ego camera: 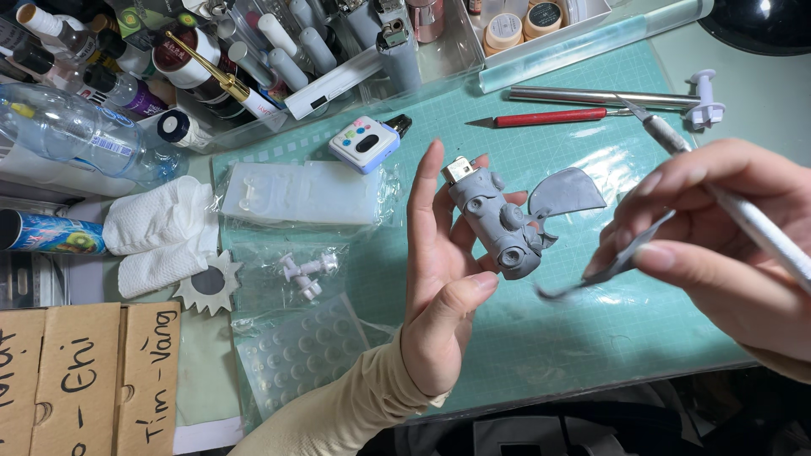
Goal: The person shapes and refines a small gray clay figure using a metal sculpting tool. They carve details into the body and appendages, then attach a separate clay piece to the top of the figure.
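Clay-covered lighter (498, 221): grey, studded with round knobs, metal top bare, held upright above the green cutting mat (574, 338).
Left hand (439, 279): palm open, fingers spread loosely behind the lighter, propping it.
Right hand (718, 245): fingers pinching a white-handled sculpting tool (752, 224) and a thin grey clay strip (608, 266), just beside the lighter.
Clay fan piece (564, 192): on the mat, behind the lighter.
Bench: red craft knife (549, 117), silicone mould (300, 192), tissue (160, 232).
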